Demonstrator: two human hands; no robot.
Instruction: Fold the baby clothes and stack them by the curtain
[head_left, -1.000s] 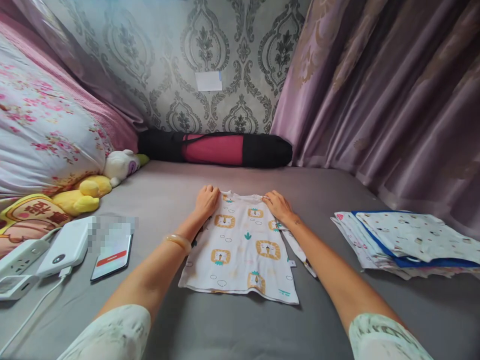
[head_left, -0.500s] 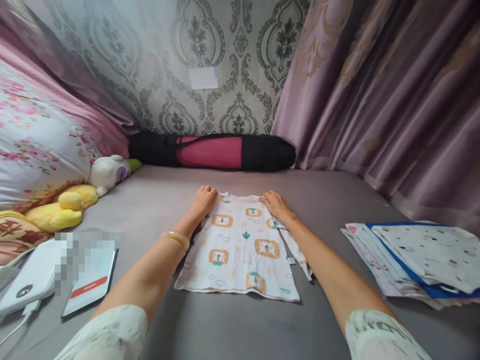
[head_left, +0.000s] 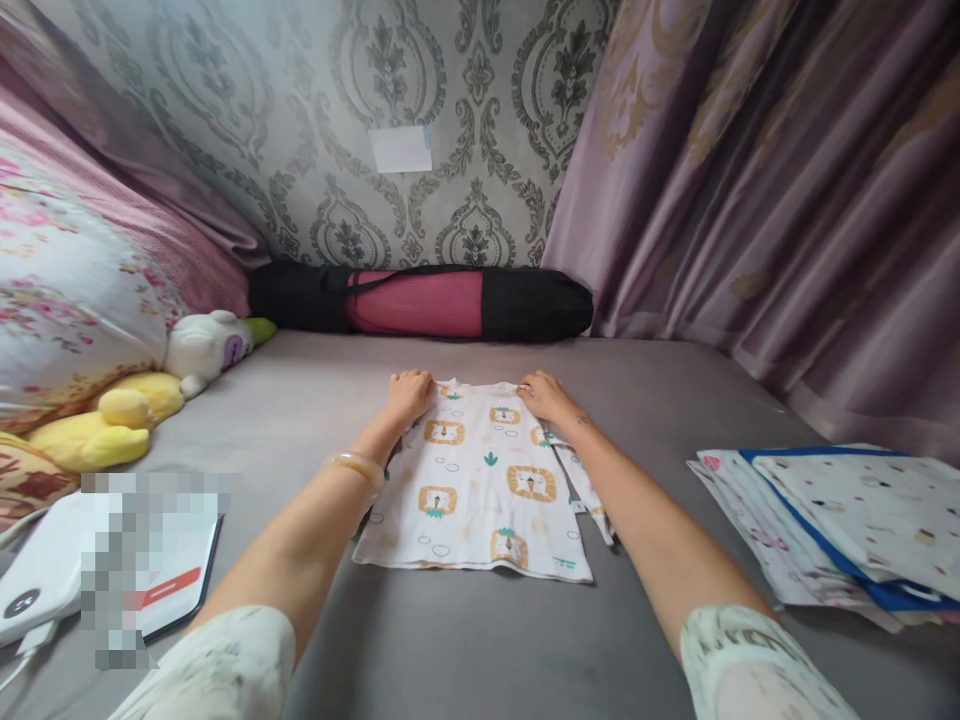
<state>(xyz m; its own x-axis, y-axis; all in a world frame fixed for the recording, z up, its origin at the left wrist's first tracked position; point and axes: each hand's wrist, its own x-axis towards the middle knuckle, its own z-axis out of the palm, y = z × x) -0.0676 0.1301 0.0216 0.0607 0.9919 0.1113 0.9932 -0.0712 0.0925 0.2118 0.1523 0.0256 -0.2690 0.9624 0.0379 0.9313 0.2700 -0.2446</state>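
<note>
A small white long-sleeved shirt (head_left: 465,480) printed with orange lion faces and green sprigs lies spread on the grey bed sheet, its collar away from me and its hem toward me. My left hand (head_left: 412,393) grips the shirt's left shoulder, fingers curled over the cloth. At the opposite shoulder, my right hand (head_left: 547,397) is closed on the fabric near the collar. One sleeve (head_left: 592,495) shows on the right, partly under my right forearm. The left sleeve is mostly hidden beside my left arm.
Folded clothes (head_left: 847,520) are stacked on the right. On the left lie a white power bank (head_left: 45,560) with a cable, a phone (head_left: 176,590), plush toys (head_left: 94,435) and a floral pillow (head_left: 75,310). A long black-and-red bag (head_left: 420,303) rests against the wall.
The shirt's hem has shifted slightly away from me, and the hem edge looks a little raised. Both hands keep their places at the shoulders. The camera view has moved slightly.
</note>
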